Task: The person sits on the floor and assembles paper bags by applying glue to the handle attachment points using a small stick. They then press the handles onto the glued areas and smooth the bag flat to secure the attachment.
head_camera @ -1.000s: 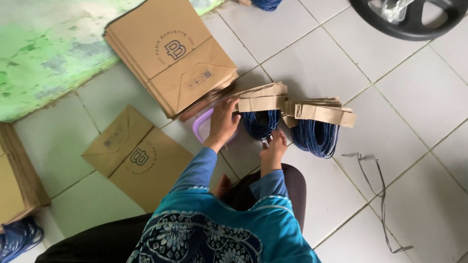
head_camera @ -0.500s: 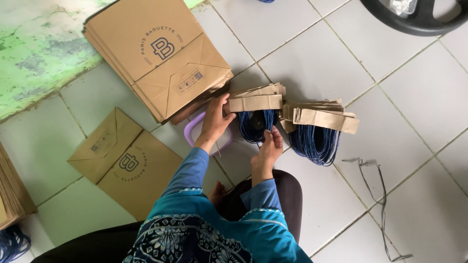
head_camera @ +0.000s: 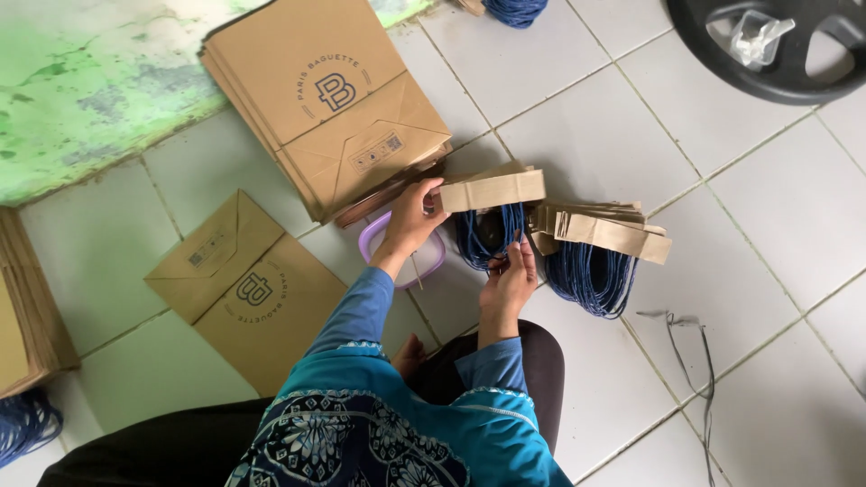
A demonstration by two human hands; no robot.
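My left hand (head_camera: 415,216) grips the left end of a stack of brown paper strips (head_camera: 492,189) that carry blue cord handles (head_camera: 487,236). My right hand (head_camera: 511,278) pinches the hanging blue cord loops of that same bundle from below. A second bundle of strips with blue cords (head_camera: 595,248) lies just to the right on the tiled floor. Under my left wrist sits a small lilac tub (head_camera: 401,245).
A pile of flat brown paper bags (head_camera: 325,99) lies beyond my hands, and a single flat bag (head_camera: 248,289) to the left. More bags (head_camera: 27,307) and blue cord (head_camera: 27,424) sit at the left edge. A black ring-shaped object (head_camera: 767,45) is at top right; loose cord (head_camera: 690,347) lies right.
The view has shifted a little. My right hand has slid up along the blue cords; my left hand stays on the strips.
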